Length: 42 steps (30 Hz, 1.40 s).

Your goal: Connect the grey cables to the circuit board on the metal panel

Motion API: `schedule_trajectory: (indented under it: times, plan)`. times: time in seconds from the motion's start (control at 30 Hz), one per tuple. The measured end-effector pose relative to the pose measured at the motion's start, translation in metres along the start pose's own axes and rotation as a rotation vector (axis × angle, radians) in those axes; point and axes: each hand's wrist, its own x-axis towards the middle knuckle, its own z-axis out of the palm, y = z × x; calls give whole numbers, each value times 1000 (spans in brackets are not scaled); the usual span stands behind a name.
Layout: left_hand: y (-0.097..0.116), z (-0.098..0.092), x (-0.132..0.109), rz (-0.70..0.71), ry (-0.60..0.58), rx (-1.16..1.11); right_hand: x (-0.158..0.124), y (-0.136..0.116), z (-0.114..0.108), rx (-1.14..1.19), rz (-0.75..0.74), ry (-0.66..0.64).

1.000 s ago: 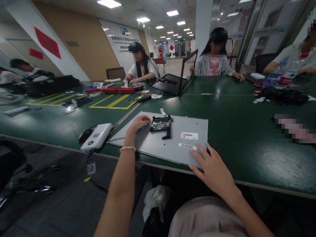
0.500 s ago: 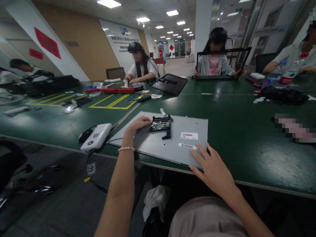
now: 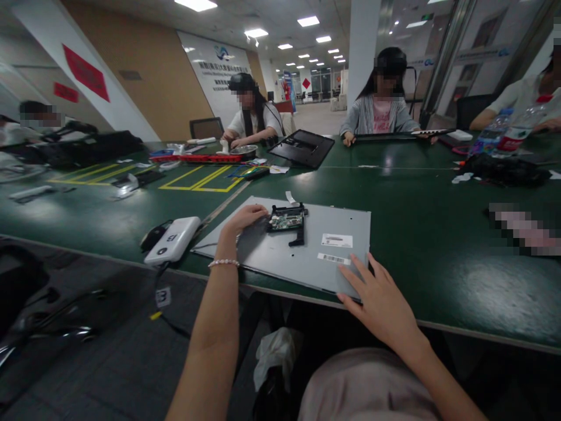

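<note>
A flat silver display panel (image 3: 258, 245) with white barcode labels lies face down on the table in front of me. On it rests a green circuit board (image 3: 287, 220) in a black plastic frame, a small white strip sticking up behind it. My left hand (image 3: 246, 218), a beaded bracelet at its wrist, is closed with bent fingers at the frame's left edge; the thumb's grip is partly hidden. My right hand (image 3: 379, 295) lies open, fingers spread, over the panel's near right corner. A thin cable runs along the panel's left part.
Left of the panel sits a white power bank (image 3: 173, 241) with a cable hanging off the table's front edge. Farther back lie a black laptop cover (image 3: 302, 147) and a red tray (image 3: 210, 158). Bottles (image 3: 519, 131) stand at right. Co-workers sit across the table.
Across the table, a co-worker has lowered a black screen frame from upright to nearly flat. My hands, the panel and the circuit board stay in place.
</note>
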Motion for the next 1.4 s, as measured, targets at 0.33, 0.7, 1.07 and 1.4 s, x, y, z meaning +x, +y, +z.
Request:
schedule_trajectory:
  times: [0.33, 0.7, 1.07, 1.4]
  plan:
    - [9, -3, -6, 10, 149, -53, 0, -1, -2, -1, -8, -8]
    - [10, -5, -11, 30, -49, -12, -1, -1, -1, -12, -7, -7]
    - [28, -5, -38, 217, -220, -19, -1, -1, 0, -23, -14, 0]
    - [37, -8, -63, 44, -283, -91, -2, -1, 0, -22, -18, -3]
